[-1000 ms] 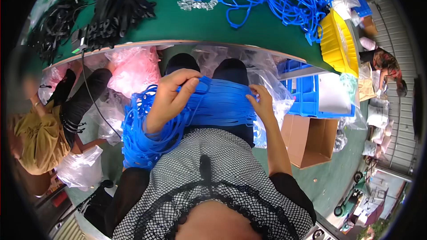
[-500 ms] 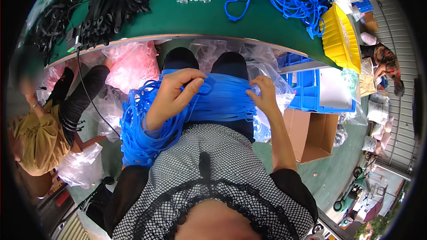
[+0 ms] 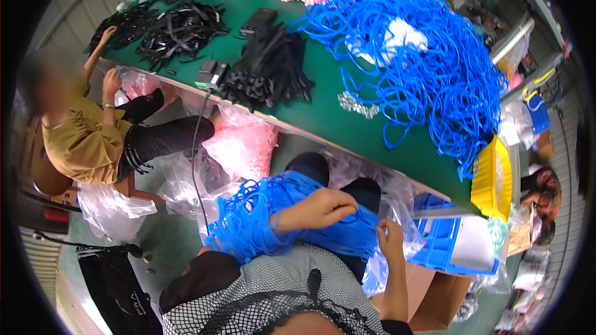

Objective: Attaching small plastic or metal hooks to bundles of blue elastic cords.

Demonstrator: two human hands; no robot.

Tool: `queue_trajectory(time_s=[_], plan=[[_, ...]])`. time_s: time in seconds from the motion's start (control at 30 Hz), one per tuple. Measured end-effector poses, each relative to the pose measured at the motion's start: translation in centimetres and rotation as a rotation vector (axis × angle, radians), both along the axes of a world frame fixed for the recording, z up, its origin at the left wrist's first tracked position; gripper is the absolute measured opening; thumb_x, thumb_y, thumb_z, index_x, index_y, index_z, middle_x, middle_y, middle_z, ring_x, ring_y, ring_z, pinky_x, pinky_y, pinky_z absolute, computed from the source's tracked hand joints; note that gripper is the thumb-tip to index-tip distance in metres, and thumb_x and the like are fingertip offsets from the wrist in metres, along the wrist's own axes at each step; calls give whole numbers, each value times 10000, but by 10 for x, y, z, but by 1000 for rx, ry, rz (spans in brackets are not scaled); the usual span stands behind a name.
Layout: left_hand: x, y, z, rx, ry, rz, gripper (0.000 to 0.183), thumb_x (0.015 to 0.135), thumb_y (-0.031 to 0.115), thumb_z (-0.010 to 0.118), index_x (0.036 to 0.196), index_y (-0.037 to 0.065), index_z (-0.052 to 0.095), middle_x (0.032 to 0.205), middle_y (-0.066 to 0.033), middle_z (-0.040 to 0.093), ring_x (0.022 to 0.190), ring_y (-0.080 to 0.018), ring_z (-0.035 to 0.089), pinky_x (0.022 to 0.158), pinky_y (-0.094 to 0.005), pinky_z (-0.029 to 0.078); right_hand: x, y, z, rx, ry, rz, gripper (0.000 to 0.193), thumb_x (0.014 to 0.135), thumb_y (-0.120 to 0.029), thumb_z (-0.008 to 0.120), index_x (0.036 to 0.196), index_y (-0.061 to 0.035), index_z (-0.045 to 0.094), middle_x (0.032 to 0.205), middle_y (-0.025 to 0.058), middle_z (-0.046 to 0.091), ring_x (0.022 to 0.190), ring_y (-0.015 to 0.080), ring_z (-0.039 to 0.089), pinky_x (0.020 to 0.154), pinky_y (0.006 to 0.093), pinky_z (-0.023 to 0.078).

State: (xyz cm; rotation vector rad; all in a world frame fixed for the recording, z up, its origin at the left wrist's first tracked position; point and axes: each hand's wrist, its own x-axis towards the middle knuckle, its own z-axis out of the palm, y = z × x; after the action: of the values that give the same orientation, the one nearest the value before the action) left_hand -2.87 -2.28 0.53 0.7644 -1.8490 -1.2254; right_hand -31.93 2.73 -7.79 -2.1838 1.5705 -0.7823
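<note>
Flat blue plastic straps [image 3: 347, 236] lie side by side across my lap. A thick bunch of looped blue straps [image 3: 239, 217] hangs around my left forearm. My left hand [image 3: 326, 208] hovers over the lap straps, thumb and fingers pinched together; whatever they hold is too small to make out. At the right end of the lap straps, my right hand [image 3: 390, 239] has its fingertips closed at the strap edge, seemingly on a blue strap.
On the green table [image 3: 323, 118] lie a large blue strap heap [image 3: 434, 80], small clear plastic pieces [image 3: 358, 105], black straps [image 3: 267, 68] and a yellow bin [image 3: 490, 177]. A co-worker [image 3: 93, 130] sits at left. A blue crate [image 3: 434, 242] and cardboard box [image 3: 437, 301] stand at right.
The view has turned and risen, showing more of the table and the co-worker. My left hand has moved right over the straps, closer to my right hand.
</note>
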Motion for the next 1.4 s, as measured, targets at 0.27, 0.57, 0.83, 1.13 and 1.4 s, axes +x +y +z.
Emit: queue_trajectory(time_s=[0.27,0.57,0.83,1.13,1.4], plan=[[-12,0,-10,-107,-104,-170,150,842,156,590,896,20,627,967,-132,628,842,-277,621,697,-352,488,21,-16,89,304,-203,-65,62,777,-23,596,805,12,554,702,97,574,658,166,553,616,271,437],[-22,4,-1,-208,39,-288,190,804,189,583,830,4,619,835,-141,614,784,-321,598,683,-402,467,60,-17,149,278,-169,253,200,747,-27,632,935,19,584,750,100,616,690,154,605,641,262,467],[22,-3,14,-162,102,-234,180,832,179,589,842,2,623,832,-129,610,775,-271,598,669,-359,467,18,-10,159,463,-706,344,126,774,18,482,804,49,601,640,153,602,538,208,587,527,285,483],[32,-6,24,-171,224,-97,155,858,137,575,875,-11,619,846,-98,610,805,-230,593,733,-334,468,68,-35,163,303,-791,493,121,717,-97,618,753,18,628,728,113,585,664,194,545,632,275,405],[41,0,34,18,297,-44,145,875,125,572,939,1,614,843,-72,604,780,-147,577,675,-263,444,110,-46,151,637,-780,272,124,849,-71,528,833,13,618,736,39,560,669,102,520,613,231,405]])
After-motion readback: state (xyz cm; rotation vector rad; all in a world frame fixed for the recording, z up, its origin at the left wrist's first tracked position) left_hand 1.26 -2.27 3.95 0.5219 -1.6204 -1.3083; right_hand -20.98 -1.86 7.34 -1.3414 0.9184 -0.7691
